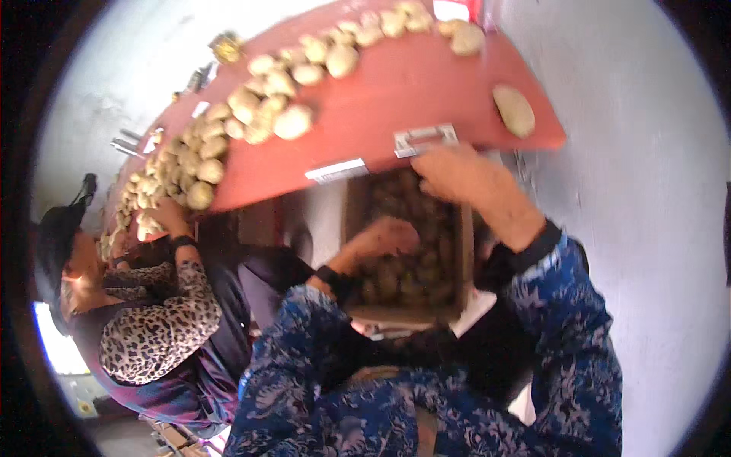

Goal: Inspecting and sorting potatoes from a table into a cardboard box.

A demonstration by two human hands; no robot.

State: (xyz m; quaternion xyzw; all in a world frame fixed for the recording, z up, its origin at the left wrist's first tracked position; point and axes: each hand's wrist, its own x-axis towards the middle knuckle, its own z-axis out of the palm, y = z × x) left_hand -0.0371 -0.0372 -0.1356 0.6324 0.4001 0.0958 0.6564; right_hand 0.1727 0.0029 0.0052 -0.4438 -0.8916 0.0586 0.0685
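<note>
My left hand (393, 236) hangs over an open box (467, 251) of potatoes (400, 280) below the table edge. Its fingers are blurred against the dark contents, so whether it holds a potato is unclear. At the front edge of the red table (365, 108), my right hand (451, 171) is bent downward with its fingertips mostly hidden. Just beyond it lies a flat whitish piece (425, 139) with a darker strip across it. A single long potato (514, 110) rests on the tabletop to the right of that piece.
A long band of potatoes (280, 85) runs along the table. On my left sits a co-worker (154, 325) in a leopard-print sleeve, one hand (165, 214) at the potatoes. A white strip bearing print (337, 171) marks the table edge. A grey wall or floor surface (634, 171) lies right.
</note>
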